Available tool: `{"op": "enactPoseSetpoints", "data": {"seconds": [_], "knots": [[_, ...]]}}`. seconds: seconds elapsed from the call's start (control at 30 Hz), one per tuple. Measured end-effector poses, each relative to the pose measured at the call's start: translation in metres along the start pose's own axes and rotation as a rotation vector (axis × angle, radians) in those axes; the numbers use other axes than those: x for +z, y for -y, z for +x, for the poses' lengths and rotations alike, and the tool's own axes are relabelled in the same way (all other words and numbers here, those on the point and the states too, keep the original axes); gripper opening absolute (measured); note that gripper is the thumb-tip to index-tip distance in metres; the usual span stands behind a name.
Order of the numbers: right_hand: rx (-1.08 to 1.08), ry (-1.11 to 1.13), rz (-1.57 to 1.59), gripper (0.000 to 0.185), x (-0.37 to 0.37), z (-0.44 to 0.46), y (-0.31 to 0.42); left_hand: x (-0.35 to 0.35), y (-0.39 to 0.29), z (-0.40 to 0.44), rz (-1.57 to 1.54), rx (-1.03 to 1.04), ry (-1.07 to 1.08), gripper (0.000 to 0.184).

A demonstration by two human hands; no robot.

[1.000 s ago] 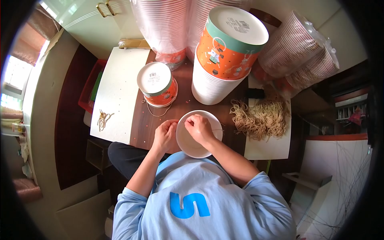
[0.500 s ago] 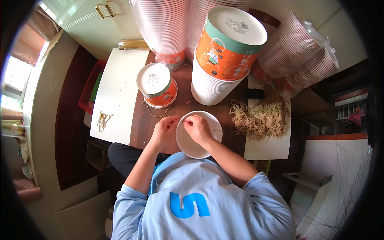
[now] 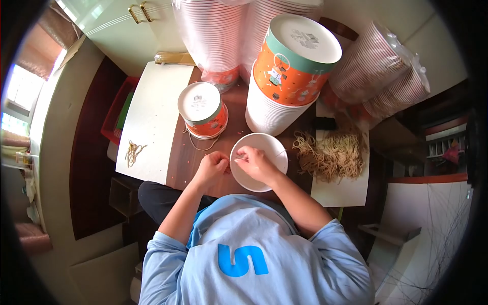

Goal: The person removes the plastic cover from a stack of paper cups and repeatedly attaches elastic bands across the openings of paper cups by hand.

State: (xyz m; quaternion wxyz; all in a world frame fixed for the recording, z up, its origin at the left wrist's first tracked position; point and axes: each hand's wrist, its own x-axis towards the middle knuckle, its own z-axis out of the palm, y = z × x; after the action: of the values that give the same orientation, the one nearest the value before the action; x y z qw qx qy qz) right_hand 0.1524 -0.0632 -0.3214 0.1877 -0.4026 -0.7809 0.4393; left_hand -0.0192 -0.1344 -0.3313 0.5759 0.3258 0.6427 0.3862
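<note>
A white paper bucket (image 3: 277,145) stands at the table's near edge with its open mouth toward me. My left hand (image 3: 213,169) is closed against the outside of its left wall; what its fingers pinch is hidden. Reaching inside the bucket, my right hand (image 3: 255,165) has its fingers closed by the same wall, with a thin pale cord at their tips. A bit of cord also shows at the bucket's right rim. Farther back, an upside-down orange and green bucket (image 3: 206,119) has a cord handle (image 3: 203,146) hanging from it.
A tall stack of upside-down buckets (image 3: 292,81) stands behind. A heap of beige cords (image 3: 338,155) lies on a white board at right, with a small cord bundle (image 3: 134,152) at left. Plastic-wrapped bucket stacks (image 3: 211,40) line the back.
The bucket shows slightly higher and farther right. My right fingers have spread a little from their tight pinch near the left wall, and my left hand has curled in closer.
</note>
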Motion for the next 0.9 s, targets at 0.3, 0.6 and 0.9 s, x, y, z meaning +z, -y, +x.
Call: {"op": "enactPoseSetpoints", "data": {"seconds": [0.3,0.6,0.9], "knots": [[0.104,0.007,0.011,0.013,-0.068,-0.090,0.046,0.003,0.024,-0.061,-0.964,-0.351,0.207,0.013],[0.140,0.277,0.369,0.015,0.015,-0.097,0.001,0.035,0.027,-0.061,-0.857,-0.087,0.292,0.010],[0.256,-0.074,0.485,0.024,0.013,-0.094,0.015,0.042,0.027,-0.070,-0.008,0.228,0.067,0.010]]}}
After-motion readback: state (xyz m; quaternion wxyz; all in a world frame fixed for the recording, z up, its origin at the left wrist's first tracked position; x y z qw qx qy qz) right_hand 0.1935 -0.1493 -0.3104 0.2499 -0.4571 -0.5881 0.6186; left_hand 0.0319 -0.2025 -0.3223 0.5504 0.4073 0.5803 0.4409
